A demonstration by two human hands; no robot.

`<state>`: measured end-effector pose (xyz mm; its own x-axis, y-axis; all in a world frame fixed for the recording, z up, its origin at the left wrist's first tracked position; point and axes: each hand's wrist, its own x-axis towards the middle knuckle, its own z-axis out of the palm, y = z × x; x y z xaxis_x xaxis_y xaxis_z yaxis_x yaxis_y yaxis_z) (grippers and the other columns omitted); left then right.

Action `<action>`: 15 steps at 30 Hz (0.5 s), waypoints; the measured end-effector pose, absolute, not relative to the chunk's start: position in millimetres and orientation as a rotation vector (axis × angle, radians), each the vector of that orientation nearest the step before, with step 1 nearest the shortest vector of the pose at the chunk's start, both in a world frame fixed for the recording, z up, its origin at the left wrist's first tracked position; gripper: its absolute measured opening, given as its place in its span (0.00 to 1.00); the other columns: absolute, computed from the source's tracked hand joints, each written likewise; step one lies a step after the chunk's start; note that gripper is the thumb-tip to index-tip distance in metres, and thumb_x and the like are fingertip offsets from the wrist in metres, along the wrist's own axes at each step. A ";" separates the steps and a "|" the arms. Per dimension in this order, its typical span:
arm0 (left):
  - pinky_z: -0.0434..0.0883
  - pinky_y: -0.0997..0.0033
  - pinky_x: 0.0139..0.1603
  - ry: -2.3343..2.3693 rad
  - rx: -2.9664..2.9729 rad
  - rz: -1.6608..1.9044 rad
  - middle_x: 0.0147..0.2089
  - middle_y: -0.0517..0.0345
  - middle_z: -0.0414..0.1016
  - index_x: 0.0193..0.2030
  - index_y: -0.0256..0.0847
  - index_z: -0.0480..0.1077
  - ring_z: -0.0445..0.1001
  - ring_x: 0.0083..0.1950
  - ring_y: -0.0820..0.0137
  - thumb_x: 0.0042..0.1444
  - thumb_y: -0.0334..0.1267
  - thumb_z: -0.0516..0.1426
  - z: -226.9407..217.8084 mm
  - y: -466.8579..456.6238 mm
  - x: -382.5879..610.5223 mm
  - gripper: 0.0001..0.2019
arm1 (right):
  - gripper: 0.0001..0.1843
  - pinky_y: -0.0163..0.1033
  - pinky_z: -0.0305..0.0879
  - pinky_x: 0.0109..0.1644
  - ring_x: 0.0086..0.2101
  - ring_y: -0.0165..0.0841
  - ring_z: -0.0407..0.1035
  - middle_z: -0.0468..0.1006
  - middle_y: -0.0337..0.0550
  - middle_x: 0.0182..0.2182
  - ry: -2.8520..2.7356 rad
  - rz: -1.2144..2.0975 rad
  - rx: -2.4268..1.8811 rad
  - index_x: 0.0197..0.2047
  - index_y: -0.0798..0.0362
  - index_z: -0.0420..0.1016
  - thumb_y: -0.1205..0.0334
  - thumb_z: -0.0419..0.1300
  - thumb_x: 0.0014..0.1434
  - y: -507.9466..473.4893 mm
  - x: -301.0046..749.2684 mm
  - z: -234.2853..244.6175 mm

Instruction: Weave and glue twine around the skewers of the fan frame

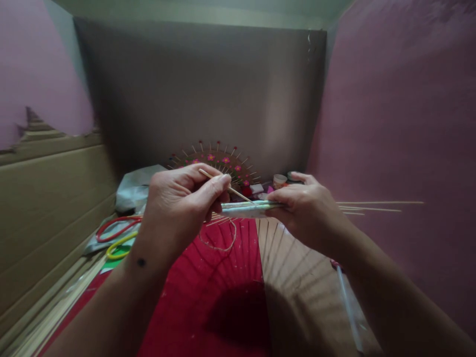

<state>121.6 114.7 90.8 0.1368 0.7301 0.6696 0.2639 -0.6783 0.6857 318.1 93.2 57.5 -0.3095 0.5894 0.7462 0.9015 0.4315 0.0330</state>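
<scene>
My left hand (186,196) pinches a thin wooden stick (238,193) between thumb and index finger. The stick's lower tip meets the top edge of a pale, flat, folded piece (247,210) with light green along it. The piece is gripped at its right end by my right hand (297,198), thumb and fingers closed on it. Several long thin sticks (375,206) stick out to the right behind my right wrist; how they join the piece is hidden. The left end of the piece passes behind my left fingers, and I cannot tell whether they also hold it.
A fan-shaped ornament with pink flowers (211,157) stands at the back. Red (111,230) and yellow loops (118,248) lie left, near a plastic bag (137,181). A looped cord (219,248) lies on red cloth (208,297). A small cup (279,180) stands behind my right hand.
</scene>
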 end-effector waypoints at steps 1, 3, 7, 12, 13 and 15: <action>0.62 0.73 0.16 0.955 2.025 1.558 0.20 0.60 0.70 0.21 0.38 0.71 0.66 0.18 0.76 0.51 0.35 0.59 91.1 114.9 121.7 0.10 | 0.01 0.55 0.59 0.56 0.31 0.35 0.75 0.81 0.39 0.27 -2.020 -0.604 -1.249 0.29 0.52 0.79 0.67 0.66 0.51 93.2 317.8 57.6; 0.62 0.73 0.16 0.958 2.041 1.551 0.20 0.61 0.70 0.21 0.38 0.71 0.65 0.18 0.76 0.51 0.35 0.59 91.6 115.1 121.7 0.09 | 0.01 0.55 0.59 0.56 0.32 0.36 0.75 0.81 0.39 0.27 -2.021 -0.606 -1.242 0.29 0.52 0.79 0.67 0.66 0.51 93.2 317.5 57.9; 0.62 0.74 0.16 0.967 2.099 1.521 0.19 0.61 0.70 0.23 0.38 0.72 0.65 0.19 0.76 0.51 0.35 0.58 92.6 114.5 120.8 0.08 | 0.01 0.55 0.59 0.55 0.31 0.35 0.75 0.81 0.39 0.27 -2.027 -0.628 -1.219 0.29 0.53 0.79 0.67 0.66 0.51 94.3 317.2 58.1; 0.63 0.77 0.18 0.977 2.259 1.518 0.19 0.62 0.71 0.25 0.38 0.73 0.67 0.19 0.76 0.52 0.36 0.57 92.1 109.5 119.2 0.08 | 0.01 0.55 0.60 0.55 0.30 0.35 0.74 0.80 0.39 0.26 -2.026 -0.645 -1.208 0.29 0.53 0.78 0.67 0.66 0.51 95.9 316.4 57.9; 0.62 0.77 0.18 0.984 2.308 1.526 0.19 0.62 0.71 0.26 0.38 0.73 0.67 0.19 0.77 0.53 0.36 0.57 91.7 108.3 119.0 0.08 | 0.01 0.55 0.60 0.55 0.30 0.35 0.74 0.80 0.38 0.26 -2.022 -0.643 -1.209 0.29 0.52 0.78 0.67 0.66 0.51 96.0 316.1 57.9; 0.62 0.77 0.17 0.999 2.396 1.531 0.19 0.62 0.70 0.27 0.38 0.74 0.66 0.18 0.77 0.53 0.37 0.57 91.0 106.2 118.7 0.08 | 0.01 0.55 0.60 0.55 0.30 0.35 0.75 0.80 0.38 0.26 -2.017 -0.633 -1.211 0.28 0.52 0.78 0.67 0.66 0.50 96.0 315.7 58.0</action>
